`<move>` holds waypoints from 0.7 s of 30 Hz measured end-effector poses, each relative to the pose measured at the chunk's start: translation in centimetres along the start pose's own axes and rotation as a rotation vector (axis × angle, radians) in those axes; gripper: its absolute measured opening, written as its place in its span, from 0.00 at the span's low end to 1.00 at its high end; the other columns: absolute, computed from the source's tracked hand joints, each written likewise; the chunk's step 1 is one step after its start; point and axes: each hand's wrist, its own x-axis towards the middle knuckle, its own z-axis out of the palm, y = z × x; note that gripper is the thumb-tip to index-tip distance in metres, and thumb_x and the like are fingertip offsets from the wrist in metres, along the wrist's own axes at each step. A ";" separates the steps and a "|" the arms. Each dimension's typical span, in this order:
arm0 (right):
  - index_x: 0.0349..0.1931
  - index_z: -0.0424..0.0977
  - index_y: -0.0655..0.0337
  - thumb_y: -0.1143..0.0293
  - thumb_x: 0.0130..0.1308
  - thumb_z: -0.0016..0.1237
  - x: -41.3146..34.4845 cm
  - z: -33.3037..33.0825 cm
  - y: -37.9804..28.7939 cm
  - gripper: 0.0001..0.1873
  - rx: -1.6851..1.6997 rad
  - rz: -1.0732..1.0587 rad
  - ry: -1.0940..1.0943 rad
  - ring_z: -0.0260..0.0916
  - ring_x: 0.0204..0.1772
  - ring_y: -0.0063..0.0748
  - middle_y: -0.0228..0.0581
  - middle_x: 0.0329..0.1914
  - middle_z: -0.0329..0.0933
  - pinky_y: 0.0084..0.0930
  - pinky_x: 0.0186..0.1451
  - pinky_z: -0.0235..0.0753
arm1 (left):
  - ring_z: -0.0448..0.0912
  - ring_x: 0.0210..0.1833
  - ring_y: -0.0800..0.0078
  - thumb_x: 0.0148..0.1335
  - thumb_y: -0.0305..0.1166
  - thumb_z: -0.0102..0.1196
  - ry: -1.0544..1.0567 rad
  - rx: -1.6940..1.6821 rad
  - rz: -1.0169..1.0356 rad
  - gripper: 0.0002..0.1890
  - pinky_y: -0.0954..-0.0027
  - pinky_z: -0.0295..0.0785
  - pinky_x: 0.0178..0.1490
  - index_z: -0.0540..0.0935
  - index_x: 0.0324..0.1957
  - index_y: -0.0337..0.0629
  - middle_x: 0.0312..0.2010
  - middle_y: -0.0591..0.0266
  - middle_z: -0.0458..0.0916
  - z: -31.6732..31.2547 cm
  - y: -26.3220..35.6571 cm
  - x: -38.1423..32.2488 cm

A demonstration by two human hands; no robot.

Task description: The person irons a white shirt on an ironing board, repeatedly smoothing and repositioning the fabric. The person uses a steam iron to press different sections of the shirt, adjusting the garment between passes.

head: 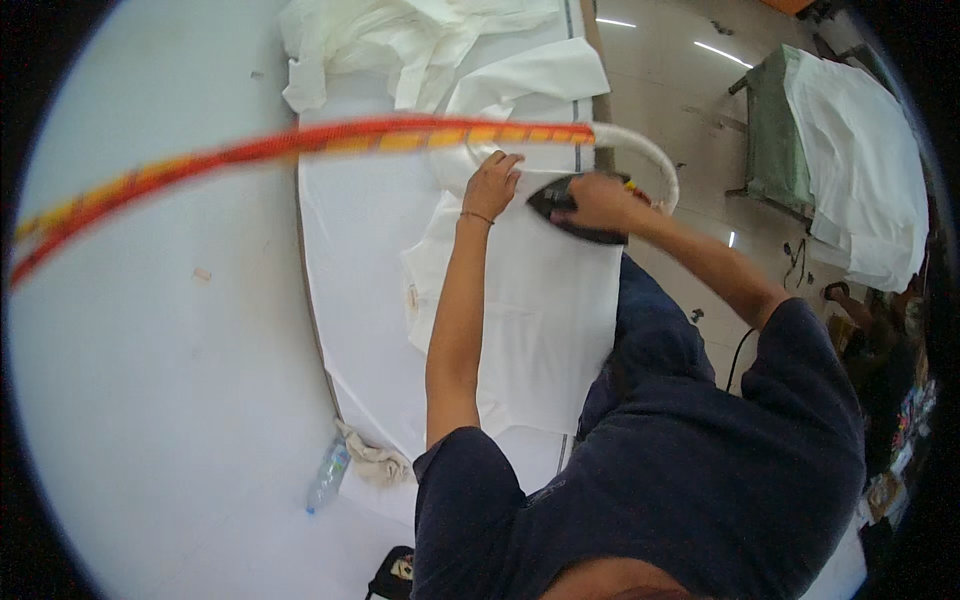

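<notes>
My right hand (601,204) is closed round the handle of a dark clothes iron (562,201), whose pointed tip faces left. The iron rests on a white fabric piece (562,300) spread over the padded ironing table (360,285), near the table's right edge. Just left of the iron's tip is my left hand (491,184), on the same fabric with its fingers bent; whether they pinch the cloth cannot be told. From the iron's rear a white-sleeved hose (660,161) curves up and joins a red and yellow wrapped cable (375,135), which crosses above the table.
Crumpled white fabric (420,45) lies at the table's far end. A beige cloth (375,461) and a plastic bottle (328,476) are at the near left. White cloth (862,165) hangs over a green-covered stand (776,135) on the right. A black cord (739,360) runs along the floor.
</notes>
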 end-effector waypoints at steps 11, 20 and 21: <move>0.34 0.82 0.67 0.42 0.66 0.53 1.5 -3.3 -2.4 0.30 -0.220 -0.017 0.261 0.84 0.36 0.51 0.55 0.28 0.82 0.47 0.40 0.83 | 0.74 0.57 0.58 0.64 0.39 0.60 0.607 0.299 -0.862 0.28 0.49 0.67 0.56 0.70 0.65 0.46 0.51 0.62 0.79 2.7 -6.1 -27.1; 0.32 0.82 0.64 0.49 0.61 0.59 -6.0 8.8 -16.8 0.22 -0.003 -0.366 -0.126 0.83 0.36 0.55 0.53 0.30 0.82 0.46 0.39 0.82 | 0.74 0.56 0.62 0.63 0.49 0.62 0.686 0.247 -0.781 0.18 0.53 0.65 0.57 0.81 0.47 0.49 0.47 0.66 0.79 5.4 -8.2 -28.8; 0.33 0.82 0.64 0.51 0.60 0.60 -5.1 11.3 -17.0 0.21 -0.006 -0.351 -0.137 0.83 0.37 0.55 0.53 0.30 0.82 0.46 0.40 0.82 | 0.73 0.55 0.62 0.62 0.49 0.63 0.679 0.234 -0.777 0.18 0.53 0.65 0.56 0.81 0.47 0.49 0.47 0.67 0.79 5.3 -8.4 -28.3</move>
